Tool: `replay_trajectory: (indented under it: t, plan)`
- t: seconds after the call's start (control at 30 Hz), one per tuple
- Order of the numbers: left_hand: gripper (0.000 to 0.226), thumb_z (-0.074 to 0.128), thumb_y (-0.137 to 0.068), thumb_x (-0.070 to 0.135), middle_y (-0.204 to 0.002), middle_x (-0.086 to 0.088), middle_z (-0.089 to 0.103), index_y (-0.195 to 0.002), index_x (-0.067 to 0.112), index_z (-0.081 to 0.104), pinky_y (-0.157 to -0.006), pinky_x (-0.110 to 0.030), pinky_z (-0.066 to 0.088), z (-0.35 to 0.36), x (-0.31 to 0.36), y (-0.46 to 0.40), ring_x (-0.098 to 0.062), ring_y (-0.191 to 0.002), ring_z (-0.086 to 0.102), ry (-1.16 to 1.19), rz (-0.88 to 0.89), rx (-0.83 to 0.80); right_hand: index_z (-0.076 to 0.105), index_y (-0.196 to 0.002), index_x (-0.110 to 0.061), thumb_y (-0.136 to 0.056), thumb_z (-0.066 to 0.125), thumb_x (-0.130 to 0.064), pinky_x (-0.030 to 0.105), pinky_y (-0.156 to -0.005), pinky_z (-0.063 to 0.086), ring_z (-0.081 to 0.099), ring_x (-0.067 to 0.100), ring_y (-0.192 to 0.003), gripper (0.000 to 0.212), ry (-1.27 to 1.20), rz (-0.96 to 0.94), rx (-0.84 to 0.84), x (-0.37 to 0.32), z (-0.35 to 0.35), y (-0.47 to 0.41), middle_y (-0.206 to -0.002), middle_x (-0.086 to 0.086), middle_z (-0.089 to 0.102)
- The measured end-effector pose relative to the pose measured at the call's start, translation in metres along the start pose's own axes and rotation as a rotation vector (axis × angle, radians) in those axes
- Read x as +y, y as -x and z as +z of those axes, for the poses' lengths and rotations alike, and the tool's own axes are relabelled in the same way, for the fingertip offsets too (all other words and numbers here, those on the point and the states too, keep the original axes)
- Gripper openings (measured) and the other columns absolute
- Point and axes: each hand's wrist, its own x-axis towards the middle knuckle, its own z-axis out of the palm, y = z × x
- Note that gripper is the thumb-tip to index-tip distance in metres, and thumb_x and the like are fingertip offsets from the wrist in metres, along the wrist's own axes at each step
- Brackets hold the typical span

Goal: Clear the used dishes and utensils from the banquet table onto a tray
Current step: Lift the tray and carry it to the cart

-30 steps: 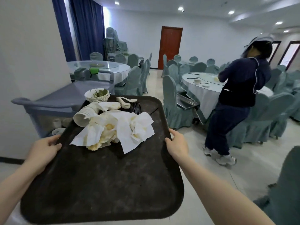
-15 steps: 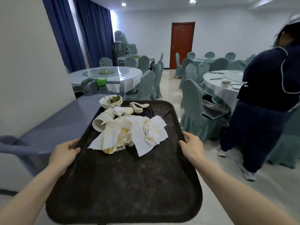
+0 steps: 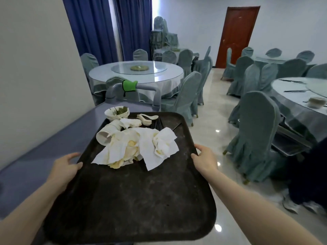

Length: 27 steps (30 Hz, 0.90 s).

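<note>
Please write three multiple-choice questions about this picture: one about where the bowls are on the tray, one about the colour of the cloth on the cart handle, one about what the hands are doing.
1. Where do the bowls stand on the tray?
A. near edge
B. far left corner
C. centre

2. What colour is the cloth on the cart handle?
A. red
B. white
C. green

3. What are the hands doing?
A. both hold the tray's sides
B. one lifts a spoon
C. both hang free

Answers:
1 B: the stack stands at the far left corner, behind the napkins.
2 C: it is bright green.
3 A: the left hand and right hand each grip a rim.
</note>
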Motion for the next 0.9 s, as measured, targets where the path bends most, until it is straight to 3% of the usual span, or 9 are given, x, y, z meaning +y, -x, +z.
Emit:
replay_trajectory:
  t: [0.1,0.17,0.23,0.5,0.63,0.77,0.83,0.9]
  plan:
    - [0.043,0.069,-0.085,0.012,-0.112,-0.012,0.065,-0.126,0.02,0.059,-0.076,-0.041,0.051,0.015,-0.01,-0.058,-0.027,-0.087,0.063,-0.015,-0.044,0.011,0.059,-0.125,-0.033,-0.087,0.056,-0.022,0.037,-0.082,0.054,0.067,0.023,-0.087,0.04,0.013,0.017,-0.024,-0.013,0.041,-0.057,-0.096,0.0,0.072]
    - [0.042,0.07,-0.083,0.014,-0.089,-0.003,0.067,-0.123,0.024,0.059,-0.059,-0.034,0.047,0.017,-0.016,-0.083,-0.021,-0.073,0.063,-0.04,-0.075,0.036,0.057,-0.127,-0.032,-0.087,0.057,-0.022,0.036,-0.082,0.053,0.066,0.024,-0.087,0.042,0.036,0.021,-0.046,-0.022,0.062,-0.088,-0.096,0.002,0.072]
    - [0.041,0.071,-0.082,0.016,-0.079,0.002,0.063,-0.12,0.026,0.058,-0.053,-0.031,0.043,0.018,-0.018,-0.101,-0.021,-0.067,0.063,-0.067,-0.111,0.054,0.058,-0.128,-0.03,-0.086,0.057,-0.021,0.035,-0.082,0.052,0.066,0.024,-0.088,0.043,0.062,0.011,-0.071,-0.034,0.079,-0.113,-0.097,0.003,0.072]
    - [0.043,0.069,-0.084,0.012,-0.077,0.001,0.058,-0.12,0.029,0.051,-0.053,-0.029,0.042,0.021,-0.051,-0.151,-0.019,-0.065,0.058,-0.057,-0.207,0.125,0.057,-0.127,-0.031,-0.086,0.057,-0.022,0.037,-0.079,0.054,0.066,0.021,-0.08,0.042,0.038,-0.018,-0.168,-0.064,0.147,-0.188,-0.084,0.0,0.07]
    - [0.054,0.07,-0.085,0.013,-0.094,-0.009,0.06,-0.132,0.025,0.046,-0.059,-0.031,0.043,0.019,-0.06,-0.165,-0.02,-0.072,0.056,-0.043,-0.277,0.15,0.056,-0.124,-0.031,-0.087,0.059,-0.022,0.034,-0.074,0.055,0.066,0.019,-0.078,0.038,-0.039,0.02,-0.206,-0.068,0.173,-0.202,-0.088,0.0,0.07]
    - [0.058,0.067,-0.085,0.011,-0.127,-0.016,0.055,-0.137,0.016,0.044,-0.077,-0.037,0.04,0.017,-0.052,-0.181,-0.035,-0.106,0.055,-0.077,-0.354,0.177,0.054,-0.125,-0.031,-0.09,0.057,-0.024,0.031,-0.07,0.052,0.064,0.017,-0.082,0.036,-0.041,0.007,-0.235,-0.075,0.189,-0.212,-0.099,-0.002,0.068]
    - [0.035,0.063,-0.086,0.008,-0.105,-0.013,0.061,-0.12,0.013,0.054,-0.068,-0.034,0.039,0.022,-0.05,-0.18,-0.033,-0.1,0.054,-0.06,-0.344,0.208,0.052,-0.128,-0.029,-0.092,0.056,-0.026,0.028,-0.07,0.049,0.063,0.017,-0.086,0.037,-0.014,-0.01,-0.266,-0.078,0.193,-0.217,-0.108,-0.001,0.067]
    - [0.017,0.06,-0.087,0.005,-0.085,-0.003,0.054,-0.101,0.013,0.058,-0.065,-0.032,0.036,0.03,-0.052,-0.17,-0.03,-0.095,0.053,-0.049,-0.303,0.214,0.05,-0.131,-0.025,-0.094,0.054,-0.026,0.033,-0.079,0.053,0.064,0.02,-0.093,0.038,0.006,-0.029,-0.315,-0.08,0.189,-0.22,-0.115,0.002,0.066]
